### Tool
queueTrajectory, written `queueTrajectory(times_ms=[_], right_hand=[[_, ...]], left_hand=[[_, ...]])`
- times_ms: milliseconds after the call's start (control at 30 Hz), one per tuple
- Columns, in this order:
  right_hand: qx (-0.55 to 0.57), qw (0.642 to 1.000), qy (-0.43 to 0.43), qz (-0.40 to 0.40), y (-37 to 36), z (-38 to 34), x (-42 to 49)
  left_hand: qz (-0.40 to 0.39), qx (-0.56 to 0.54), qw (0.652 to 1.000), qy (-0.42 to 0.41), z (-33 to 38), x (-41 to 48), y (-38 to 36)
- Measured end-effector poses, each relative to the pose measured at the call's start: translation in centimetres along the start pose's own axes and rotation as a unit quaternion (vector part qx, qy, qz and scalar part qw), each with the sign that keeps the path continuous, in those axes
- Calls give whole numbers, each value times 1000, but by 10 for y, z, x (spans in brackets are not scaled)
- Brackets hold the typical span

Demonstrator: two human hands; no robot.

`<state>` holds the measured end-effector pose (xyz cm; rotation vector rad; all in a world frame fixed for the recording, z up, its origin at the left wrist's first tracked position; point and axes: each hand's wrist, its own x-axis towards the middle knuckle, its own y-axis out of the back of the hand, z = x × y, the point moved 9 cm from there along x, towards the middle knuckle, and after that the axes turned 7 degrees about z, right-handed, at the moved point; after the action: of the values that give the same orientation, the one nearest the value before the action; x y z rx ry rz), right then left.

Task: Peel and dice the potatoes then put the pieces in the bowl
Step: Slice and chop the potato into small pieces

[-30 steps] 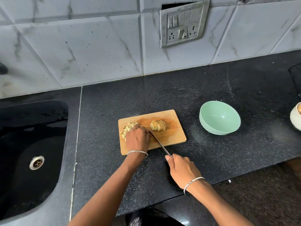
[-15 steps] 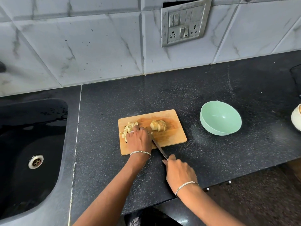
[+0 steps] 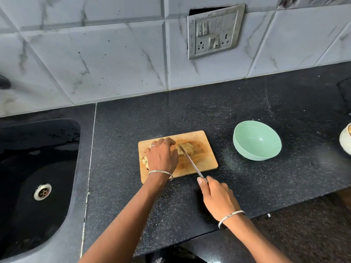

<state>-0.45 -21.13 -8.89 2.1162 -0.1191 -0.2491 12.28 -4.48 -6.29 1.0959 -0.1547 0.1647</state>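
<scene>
Since the earlier frame our left grip [image 3: 162, 158] has shifted from the diced pieces [image 3: 143, 159] onto the potato chunk [image 3: 188, 149], fingers curled on it. Our right grip [image 3: 216, 198] clamps the knife [image 3: 190, 162], blade beside those fingers. We judge dicing in hand; next, press down, fingers clear.

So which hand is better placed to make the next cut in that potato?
The right hand. It grips the knife, whose blade sits on the potato on the board, ready to press down. The left hand holds the potato steady.
</scene>
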Motion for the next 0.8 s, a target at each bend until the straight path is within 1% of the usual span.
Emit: queueTrajectory(times_ms=[67,133,367,600,800], right_hand=[[9,1000,-12,11,4,7,2],[17,999,-23,14,7,11,4],[23,999,-39,10,6,16,11],[33,998,-42,-22,-3,-4,28],[19,997,-53,-47,-12,-14,30]], left_hand=[[-39,-3,999,-8,3,2,-9],[-50,-5,999,-10,3,2,-16],[-41,-49,998,-11,-6,8,-22],[-31,-103,993,-47,-11,13,-19],[-35,-116,991,-62,-13,13,-23]])
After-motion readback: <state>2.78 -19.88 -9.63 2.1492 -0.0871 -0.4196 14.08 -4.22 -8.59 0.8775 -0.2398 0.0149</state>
